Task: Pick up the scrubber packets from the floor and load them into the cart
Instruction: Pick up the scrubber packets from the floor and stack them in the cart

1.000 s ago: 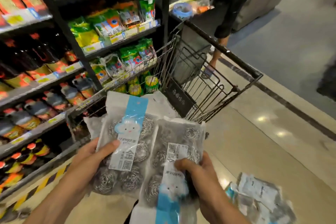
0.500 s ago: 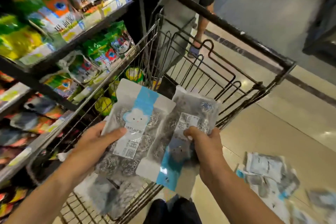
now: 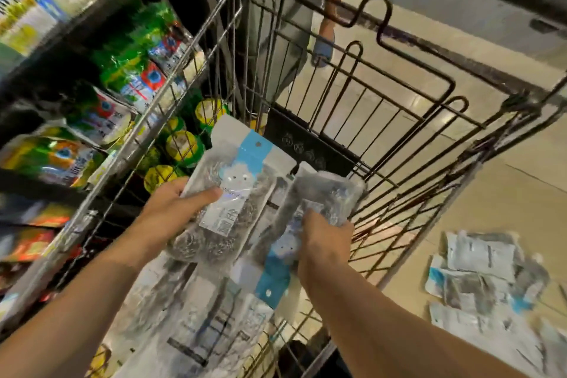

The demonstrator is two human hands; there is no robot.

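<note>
Shelves (image 3: pixel 92 95) left of the cart (image 3: pixel 399 138); loose packets (image 3: pixel 481 279) on floor at right.

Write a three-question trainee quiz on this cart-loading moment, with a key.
1. True or false: both hands hold a scrubber packet over the cart.
2. Where do loose packets still wait? A) on the shelf B) on the floor at the cart's right C) in another person's hand
3. Fill in: the packet in the left hand shows its blue strip at the ____ end.

Key
1. True: the left-hand packet and the right-hand packet are each held, the latter by the right hand.
2. B: the floor packets lie there.
3. Top, away from the person.
</note>
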